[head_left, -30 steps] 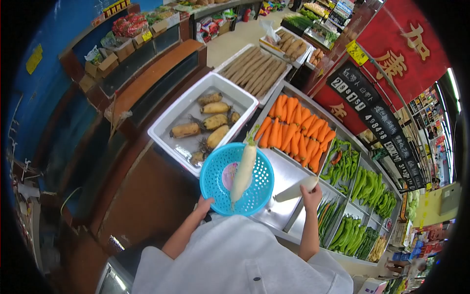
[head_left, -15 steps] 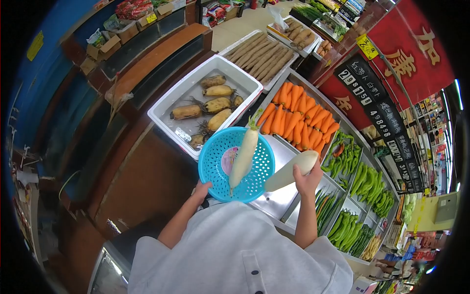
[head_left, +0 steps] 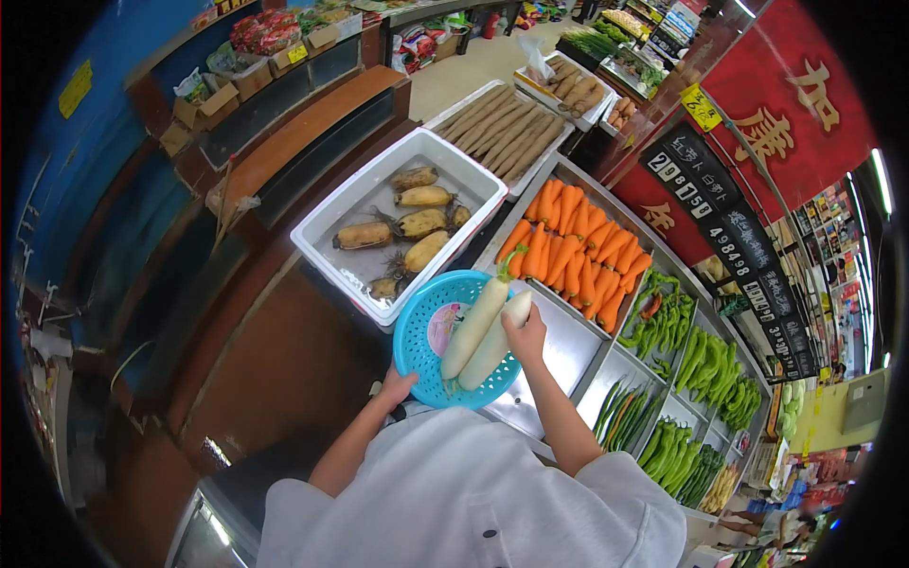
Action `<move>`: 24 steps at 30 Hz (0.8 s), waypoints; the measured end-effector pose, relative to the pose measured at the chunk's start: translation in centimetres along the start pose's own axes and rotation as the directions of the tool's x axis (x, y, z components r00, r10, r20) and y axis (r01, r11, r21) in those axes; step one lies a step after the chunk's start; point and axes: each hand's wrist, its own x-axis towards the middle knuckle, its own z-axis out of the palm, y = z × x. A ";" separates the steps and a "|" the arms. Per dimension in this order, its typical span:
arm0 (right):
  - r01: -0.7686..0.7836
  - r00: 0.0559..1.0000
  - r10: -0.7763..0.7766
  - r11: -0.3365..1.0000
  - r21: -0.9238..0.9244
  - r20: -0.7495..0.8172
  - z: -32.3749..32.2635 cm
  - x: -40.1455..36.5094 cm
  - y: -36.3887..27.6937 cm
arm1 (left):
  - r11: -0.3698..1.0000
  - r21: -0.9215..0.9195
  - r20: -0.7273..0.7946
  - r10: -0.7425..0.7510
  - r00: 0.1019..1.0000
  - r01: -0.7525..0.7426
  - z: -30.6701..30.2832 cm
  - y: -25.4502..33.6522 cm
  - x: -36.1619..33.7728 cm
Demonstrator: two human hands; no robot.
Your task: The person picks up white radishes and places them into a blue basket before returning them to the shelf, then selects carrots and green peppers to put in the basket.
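My left hand (head_left: 396, 385) grips the near left rim of a blue plastic colander (head_left: 414, 350), which I hold in front of my body. Inside it lies one white radish (head_left: 475, 328) with a short green top, pointing away from me. My right hand (head_left: 526, 337) is closed around the upper end of a second white radish (head_left: 488, 357). This second radish is over the colander, alongside the first, with its lower end near the colander's bottom. A round pinkish label (head_left: 441, 327) shows on the colander's base.
Beyond the colander stands a white foam box (head_left: 322, 213) with several lotus roots (head_left: 422, 196). Carrots (head_left: 573, 251) fill a metal tray on the right, near green peppers (head_left: 705, 355). Long brown roots (head_left: 502, 128) lie farther back. A price board (head_left: 734, 227) hangs at right.
My right hand has brought the second white radish left, from beside the colander to over it, next to the first. The colander has shifted slightly toward me and tilted.
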 end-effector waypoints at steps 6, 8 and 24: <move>0.044 0.996 -0.026 0.978 -0.202 0.090 -1.3 1.0 1.9 | 0.996 -0.084 0.027 -0.020 0.999 0.022 -0.4 0.7 0.0; 0.000 0.993 0.018 0.988 -0.153 0.116 -1.7 0.3 3.0 | 0.996 -0.080 0.048 -0.021 0.999 0.025 0.1 0.4 0.4; -0.319 0.915 0.353 0.929 0.185 -0.197 -3.0 -4.1 5.8 | 0.990 0.040 0.200 -0.138 0.970 0.133 0.2 0.0 3.7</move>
